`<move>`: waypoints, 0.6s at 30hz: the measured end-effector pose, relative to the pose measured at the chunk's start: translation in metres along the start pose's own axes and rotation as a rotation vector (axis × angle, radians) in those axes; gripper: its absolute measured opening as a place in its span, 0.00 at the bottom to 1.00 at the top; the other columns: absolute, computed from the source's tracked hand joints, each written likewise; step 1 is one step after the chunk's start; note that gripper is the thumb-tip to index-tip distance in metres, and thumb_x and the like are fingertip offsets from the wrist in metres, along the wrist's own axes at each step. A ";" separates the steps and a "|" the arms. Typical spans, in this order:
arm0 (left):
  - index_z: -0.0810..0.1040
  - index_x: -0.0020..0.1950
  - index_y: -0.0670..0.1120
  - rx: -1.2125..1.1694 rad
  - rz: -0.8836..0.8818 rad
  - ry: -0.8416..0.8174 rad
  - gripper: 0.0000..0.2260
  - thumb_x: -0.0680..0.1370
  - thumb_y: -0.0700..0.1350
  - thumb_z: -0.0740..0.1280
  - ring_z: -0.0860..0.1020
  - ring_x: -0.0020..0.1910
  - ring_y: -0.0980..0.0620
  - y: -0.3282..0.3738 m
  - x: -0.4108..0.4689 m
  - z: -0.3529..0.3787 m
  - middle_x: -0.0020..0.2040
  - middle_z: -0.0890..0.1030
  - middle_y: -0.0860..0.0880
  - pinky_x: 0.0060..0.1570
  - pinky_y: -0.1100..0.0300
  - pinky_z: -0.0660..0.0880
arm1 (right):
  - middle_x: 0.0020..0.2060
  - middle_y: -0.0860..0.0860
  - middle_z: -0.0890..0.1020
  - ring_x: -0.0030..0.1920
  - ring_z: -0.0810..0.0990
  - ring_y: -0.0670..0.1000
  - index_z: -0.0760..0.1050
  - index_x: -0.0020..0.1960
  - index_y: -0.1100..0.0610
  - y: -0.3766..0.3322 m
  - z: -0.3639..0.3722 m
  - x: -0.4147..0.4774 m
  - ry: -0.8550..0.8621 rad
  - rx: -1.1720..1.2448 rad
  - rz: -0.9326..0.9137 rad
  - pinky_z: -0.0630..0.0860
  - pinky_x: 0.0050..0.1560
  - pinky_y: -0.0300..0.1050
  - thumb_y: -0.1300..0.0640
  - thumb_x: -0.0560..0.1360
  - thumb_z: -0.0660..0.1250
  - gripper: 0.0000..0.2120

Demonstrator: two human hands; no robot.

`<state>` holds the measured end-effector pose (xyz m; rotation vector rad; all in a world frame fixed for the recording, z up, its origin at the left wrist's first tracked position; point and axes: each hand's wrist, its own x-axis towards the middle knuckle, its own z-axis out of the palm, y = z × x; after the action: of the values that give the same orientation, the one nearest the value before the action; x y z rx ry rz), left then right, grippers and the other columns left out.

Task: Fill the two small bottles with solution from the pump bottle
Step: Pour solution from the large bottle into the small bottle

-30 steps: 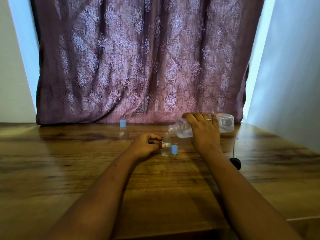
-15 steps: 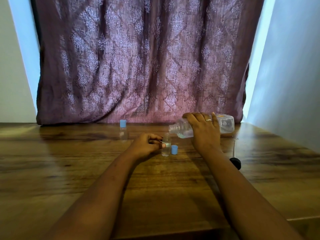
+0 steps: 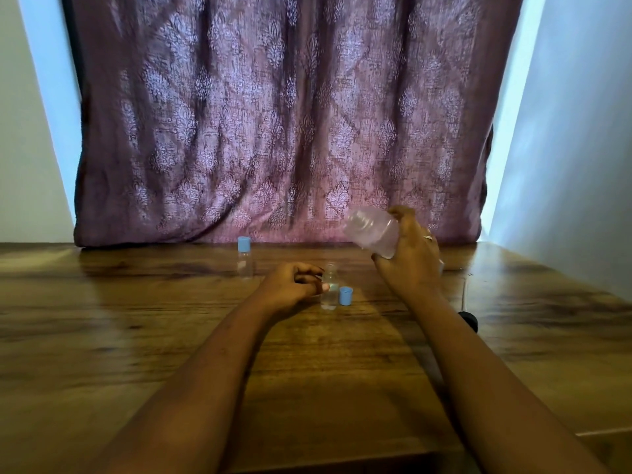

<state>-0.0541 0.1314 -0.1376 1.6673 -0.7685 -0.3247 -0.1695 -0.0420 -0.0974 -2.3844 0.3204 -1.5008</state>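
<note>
A small clear bottle [image 3: 329,292] stands uncapped on the wooden table [image 3: 171,336], with liquid in its lower part. My left hand [image 3: 290,285] holds it from the left by the fingertips. Its blue cap [image 3: 345,295] rests on the table just to its right. My right hand [image 3: 410,261] grips the large clear pump bottle [image 3: 371,230], lifted and tilted up and left, its open neck above and right of the small bottle. A second small bottle [image 3: 245,258] with a blue cap on stands farther back to the left.
The black pump head with its thin tube [image 3: 468,316] lies on the table to the right of my right forearm. A patterned purple curtain [image 3: 280,114] hangs behind the table's far edge. A pale wall stands at the right.
My right hand has raised the pump bottle from its near-level pouring position over the small bottle, swinging its neck upward and away. My left hand stays on the small bottle.
</note>
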 end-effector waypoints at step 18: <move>0.78 0.62 0.44 0.079 0.018 0.003 0.17 0.73 0.41 0.74 0.83 0.50 0.49 0.003 -0.002 0.004 0.50 0.84 0.48 0.54 0.51 0.80 | 0.64 0.57 0.71 0.61 0.72 0.54 0.61 0.66 0.54 0.029 0.009 0.007 0.157 0.448 0.308 0.70 0.49 0.33 0.51 0.64 0.77 0.37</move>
<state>-0.0591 0.1296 -0.1360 1.7332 -0.8030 -0.2822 -0.1590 -0.0699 -0.1065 -1.7869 0.3280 -1.4368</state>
